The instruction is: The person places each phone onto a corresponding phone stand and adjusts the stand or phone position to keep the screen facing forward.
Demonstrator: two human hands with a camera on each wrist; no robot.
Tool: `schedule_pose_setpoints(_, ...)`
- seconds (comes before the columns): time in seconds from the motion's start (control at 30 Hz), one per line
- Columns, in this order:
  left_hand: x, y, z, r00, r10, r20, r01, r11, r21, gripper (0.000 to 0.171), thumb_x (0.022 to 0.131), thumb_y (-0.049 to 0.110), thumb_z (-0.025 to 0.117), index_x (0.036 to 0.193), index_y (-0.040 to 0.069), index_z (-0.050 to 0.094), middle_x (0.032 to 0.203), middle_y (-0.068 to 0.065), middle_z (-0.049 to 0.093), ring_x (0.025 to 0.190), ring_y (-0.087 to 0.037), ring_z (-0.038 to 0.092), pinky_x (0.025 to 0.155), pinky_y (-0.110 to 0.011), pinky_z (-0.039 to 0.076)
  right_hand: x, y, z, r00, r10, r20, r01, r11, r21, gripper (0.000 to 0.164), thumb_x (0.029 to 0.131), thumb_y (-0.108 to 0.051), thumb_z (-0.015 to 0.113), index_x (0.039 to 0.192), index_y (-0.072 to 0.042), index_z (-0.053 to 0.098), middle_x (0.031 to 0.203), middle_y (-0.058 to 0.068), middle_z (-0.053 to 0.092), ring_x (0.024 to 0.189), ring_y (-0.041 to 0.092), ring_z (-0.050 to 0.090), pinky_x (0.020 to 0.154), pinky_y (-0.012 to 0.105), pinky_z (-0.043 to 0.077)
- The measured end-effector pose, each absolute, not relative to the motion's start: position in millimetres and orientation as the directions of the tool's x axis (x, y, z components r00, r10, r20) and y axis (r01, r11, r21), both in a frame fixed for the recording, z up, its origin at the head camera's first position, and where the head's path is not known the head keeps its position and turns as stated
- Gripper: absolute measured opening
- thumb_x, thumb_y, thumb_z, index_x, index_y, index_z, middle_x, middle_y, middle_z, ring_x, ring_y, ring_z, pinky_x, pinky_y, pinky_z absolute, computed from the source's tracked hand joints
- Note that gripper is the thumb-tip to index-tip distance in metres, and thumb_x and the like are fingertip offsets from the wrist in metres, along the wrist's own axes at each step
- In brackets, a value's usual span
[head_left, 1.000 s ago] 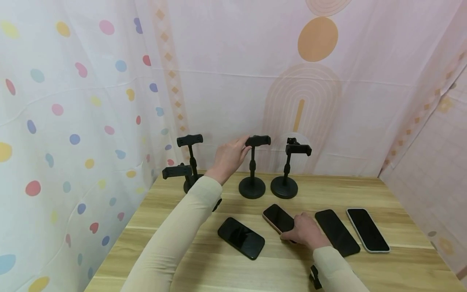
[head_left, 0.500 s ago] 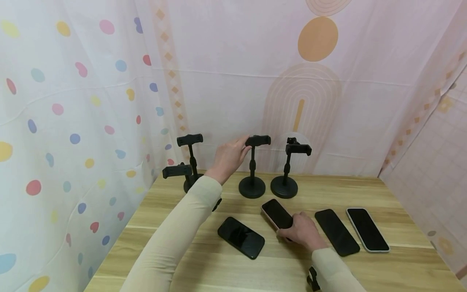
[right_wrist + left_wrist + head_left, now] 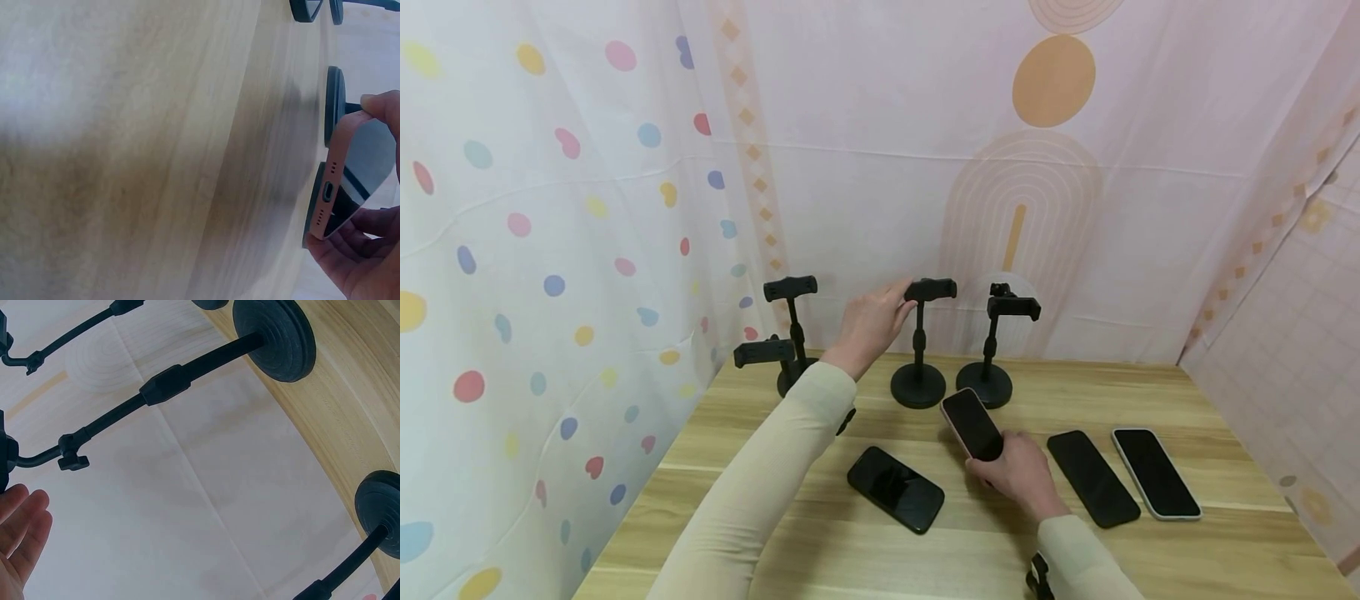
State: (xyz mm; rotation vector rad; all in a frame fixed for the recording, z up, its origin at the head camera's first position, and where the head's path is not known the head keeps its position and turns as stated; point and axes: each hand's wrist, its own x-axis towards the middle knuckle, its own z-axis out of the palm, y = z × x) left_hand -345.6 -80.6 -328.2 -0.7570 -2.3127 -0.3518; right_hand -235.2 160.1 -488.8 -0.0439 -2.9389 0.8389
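My left hand [image 3: 872,323] is at the left end of the clamp of the middle black phone stand [image 3: 931,289], fingers above and thumb below, seeming to pinch it. In the left wrist view the fingertips [image 3: 39,503] touch the clamp's edge; the thumb is hidden. With its thumb and fingers, my right hand [image 3: 1018,473] grips a smartphone [image 3: 973,425] by its sides near the lower end. This phone has a pink frame [image 3: 337,156] with a charging port, and it is tilted, raised off the table in front of the stands.
Another phone stand [image 3: 990,342] stands to the right, and two more stands [image 3: 765,352] are at the left, partly behind my forearm. Flat on the wooden table [image 3: 820,533] lie a black phone [image 3: 897,490], a second black phone [image 3: 1093,477] and a white-edged phone [image 3: 1156,473]. Patterned curtains hang behind.
My right hand has lifted the pink-framed smartphone off the table and moved it away from me, towards the stands, its far end rising. My left hand has stayed at the clamp.
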Motion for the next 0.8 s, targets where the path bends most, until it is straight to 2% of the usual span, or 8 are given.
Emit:
schedule_pose_setpoints(0.1,-345.3,-80.7,-328.0,-0.612,0.423,0.668,0.602,0.797,0.047,0.038,0.100,0.022,0.063,0.134,0.005,0.060,0.104,-0.012,0.073,0.065,-0.023,0.068,0.057,-0.036,0.054,-234.2,157.6,-487.8,-0.993,0.060,0.102,-0.004,0.844,-0.536,0.072,0.076,-0.045,0.081,0.116,0.011,0.061,0.096,0.016,0.058,0.079,0.027,0.056,0.072,0.044,0.050)
schedule_pose_setpoints(0.37,-344.3,-81.3,-328.1,-0.610,0.428,0.667,0.607,0.793,0.047,0.038,0.100,0.021,0.063,0.134,0.005,0.059,0.107,-0.012,0.073,0.066,-0.023,0.068,0.056,-0.037,0.054,-234.7,150.5,-485.5,-0.980,0.110,0.165,-0.010,0.802,-0.597,0.073,0.076,-0.047,0.081,0.118,0.009,0.060,0.103,0.018,0.057,0.084,0.028,0.056,0.074,0.045,0.051)
schedule_pose_setpoints(0.6,-346.5,-81.0,-329.8,-0.589,0.430,0.685,0.620,0.783,0.042,0.037,0.099,0.020,0.064,0.132,0.004,0.060,0.105,-0.012,0.073,0.066,-0.023,0.068,0.057,-0.037,0.054,-237.8,145.7,-481.7,-0.966,0.141,0.218,-0.034,0.762,-0.646,0.077,0.077,-0.049,0.080,0.123,0.008,0.059,0.116,0.022,0.057,0.097,0.032,0.057,0.082,0.049,0.049)
schedule_pose_setpoints(0.8,-347.1,-81.0,-330.2,-0.581,0.430,0.692,0.622,0.782,0.036,0.036,0.099,0.019,0.064,0.131,0.004,0.060,0.102,-0.012,0.073,0.065,-0.023,0.068,0.058,-0.036,0.055,-239.2,139.4,-475.4,-0.951,0.148,0.271,-0.073,0.744,-0.664,0.077,0.077,-0.049,0.080,0.125,0.007,0.059,0.116,0.021,0.058,0.099,0.033,0.056,0.083,0.049,0.048)
